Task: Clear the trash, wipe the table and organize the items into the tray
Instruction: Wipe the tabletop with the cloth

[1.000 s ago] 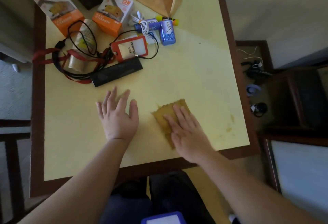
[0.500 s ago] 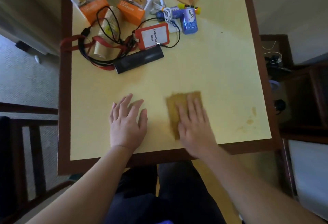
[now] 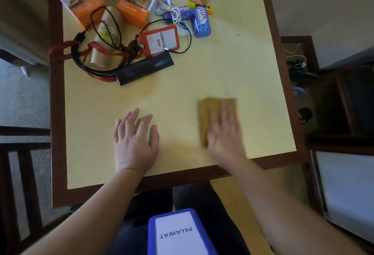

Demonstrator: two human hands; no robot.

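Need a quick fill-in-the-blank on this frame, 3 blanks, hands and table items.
1. The right hand presses flat on a brown ____.
2. The left hand rests on the table with its fingers ____.
3. The orange badge holder lies just beyond the long ____ case.

Missing words: cloth; straight; black

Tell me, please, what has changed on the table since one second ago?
The right hand, fingers flat, has slid the brown cloth rightward across the table, away from the left hand. The left hand stays flat on the table. The clutter at the far side lies as before.
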